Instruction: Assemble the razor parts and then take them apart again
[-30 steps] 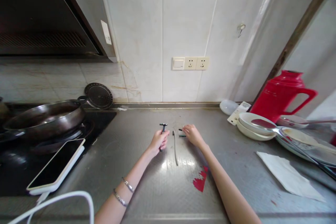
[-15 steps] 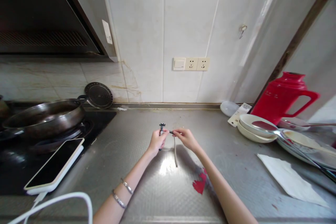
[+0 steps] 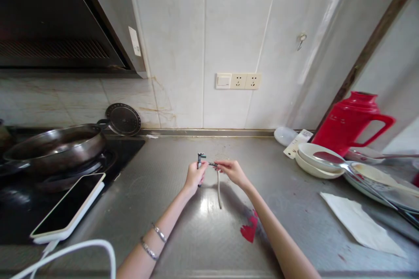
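Observation:
My left hand (image 3: 195, 174) is closed around the dark shaft of a small T-headed tool (image 3: 199, 159). The tool stands roughly upright, its head above my fingers and its lower end poking out below them. A greenish bit shows at the side of the head. To the right, my right hand (image 3: 231, 171) pinches a small dark, thin piece (image 3: 212, 164) that points toward my left fingers. Whether this piece joins the tool is too small to tell. Below my right fingers runs a thin pale cord (image 3: 219, 192); I cannot tell whether it hangs or lies on the steel counter (image 3: 157, 209).
To the left are a pan (image 3: 59, 144) on the stove and a phone (image 3: 68, 207) with a white cable (image 3: 81, 244). Red scraps (image 3: 249, 230) lie near my right forearm. Stacked bowls (image 3: 319, 170), a napkin (image 3: 360, 224) and a red thermos (image 3: 350, 122) are on the right.
The tool's head has turned slightly in my left hand, and a greenish part now shows on it. The piece between my hands looks lighter. Both hands stay nearly in place.

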`<state>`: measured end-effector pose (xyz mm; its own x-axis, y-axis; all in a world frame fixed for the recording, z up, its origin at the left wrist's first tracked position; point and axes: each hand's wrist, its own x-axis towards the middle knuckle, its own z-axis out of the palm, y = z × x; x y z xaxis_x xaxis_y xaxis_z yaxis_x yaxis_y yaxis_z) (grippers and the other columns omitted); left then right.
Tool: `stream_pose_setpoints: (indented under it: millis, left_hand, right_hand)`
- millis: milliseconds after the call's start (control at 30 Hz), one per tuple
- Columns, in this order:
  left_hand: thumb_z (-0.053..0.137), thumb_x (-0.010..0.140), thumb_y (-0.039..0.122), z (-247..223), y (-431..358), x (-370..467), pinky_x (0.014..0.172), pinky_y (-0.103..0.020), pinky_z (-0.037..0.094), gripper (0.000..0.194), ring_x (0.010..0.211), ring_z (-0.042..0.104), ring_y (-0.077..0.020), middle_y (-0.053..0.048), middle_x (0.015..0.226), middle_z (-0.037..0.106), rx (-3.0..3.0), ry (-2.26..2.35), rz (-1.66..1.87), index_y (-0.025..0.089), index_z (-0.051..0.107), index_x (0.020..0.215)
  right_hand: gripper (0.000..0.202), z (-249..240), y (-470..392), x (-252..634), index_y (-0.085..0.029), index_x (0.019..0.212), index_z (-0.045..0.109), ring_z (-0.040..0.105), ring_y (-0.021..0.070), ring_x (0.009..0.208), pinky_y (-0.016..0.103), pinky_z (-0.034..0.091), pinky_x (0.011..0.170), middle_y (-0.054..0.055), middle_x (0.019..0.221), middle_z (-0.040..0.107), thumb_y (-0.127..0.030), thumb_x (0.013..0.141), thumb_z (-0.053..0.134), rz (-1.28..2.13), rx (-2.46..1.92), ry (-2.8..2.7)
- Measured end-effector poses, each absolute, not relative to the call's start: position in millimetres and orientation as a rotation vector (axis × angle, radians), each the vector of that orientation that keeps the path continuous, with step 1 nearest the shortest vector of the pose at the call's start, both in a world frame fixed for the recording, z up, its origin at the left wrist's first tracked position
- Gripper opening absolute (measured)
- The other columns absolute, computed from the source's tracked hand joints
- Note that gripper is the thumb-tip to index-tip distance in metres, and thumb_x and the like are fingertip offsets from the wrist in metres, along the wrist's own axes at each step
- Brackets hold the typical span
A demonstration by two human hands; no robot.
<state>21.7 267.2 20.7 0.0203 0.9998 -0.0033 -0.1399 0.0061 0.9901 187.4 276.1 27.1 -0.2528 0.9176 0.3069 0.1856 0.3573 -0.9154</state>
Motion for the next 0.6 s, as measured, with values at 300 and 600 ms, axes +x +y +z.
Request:
stream_pose_setpoints:
  millis: [300,600]
  left_hand:
    - [0.044,0.080,0.041,18,270,21,0.044,-0.018,0.039,0.033,0.045,0.045,-0.0072,0.006,0.055,0.044,1.236,0.956,1.380,0.015,0.052,0.100]
    - [0.054,0.076,0.037,11,266,30,0.055,-0.022,0.044,0.026,0.059,0.058,-0.0119,-0.005,0.077,0.064,1.428,0.960,1.203,0.014,0.054,0.088]
  right_hand:
    - [0.032,38,304,188,-0.013,0.094,0.070,0.064,0.0191,0.069,0.032,0.050,0.066,0.009,0.078,0.071,-0.034,0.075,0.054,0.816,-1.029,-1.682]
    - [0.028,42,303,182,-0.017,0.095,0.070,0.065,0.0208,0.080,0.035,0.049,0.077,0.008,0.088,0.071,-0.029,0.076,0.053,0.779,-1.000,-1.684]
